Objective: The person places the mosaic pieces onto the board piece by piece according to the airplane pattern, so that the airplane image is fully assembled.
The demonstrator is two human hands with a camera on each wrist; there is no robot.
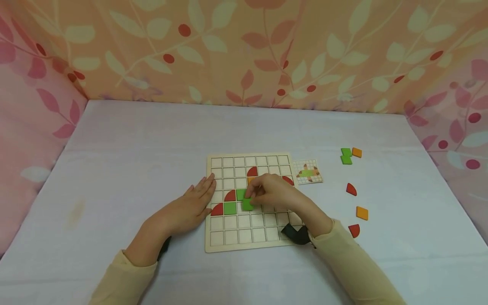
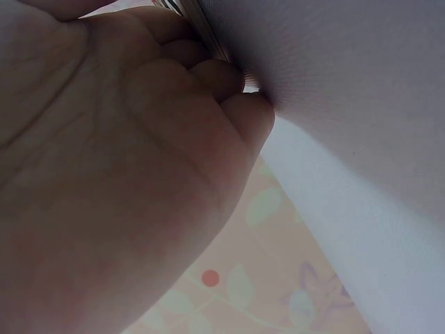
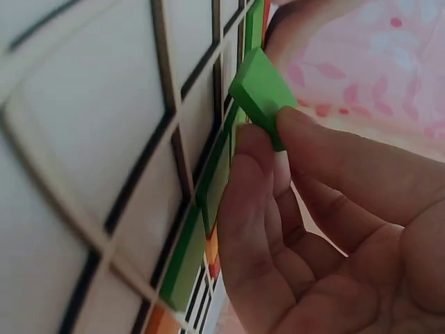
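Leaf-print cloth [image 1: 228, 55] walls three sides of a white table [image 1: 114, 140], near edge cut off; gridded board [image 1: 242, 235] about midway across. Left hand [image 1: 187, 212] relaxed at the board's left edge; right hand [image 1: 274, 192] hides several squares. Card [image 1: 307, 172] beside the board, print too small to make out; green tile [image 1: 247, 205] pinched in the right hand, tilted over the grid.

- Head view: muted, fairly even light over the white cloth [image 1: 133, 140], with a soft, faint shadow alongside the right sleeve [image 1: 356, 262].
- Left wrist view: dim; the left hand [image 2: 125, 153] is in shade (its creases can be read, though), while a strip of cloth beyond is brighter.
- Right wrist view: the green tile [image 3: 265, 90] looks reasonably crisp, the board's [image 3: 76, 104] nearest squares blurred, the patterned curtain [image 3: 396, 62] pale and soft.
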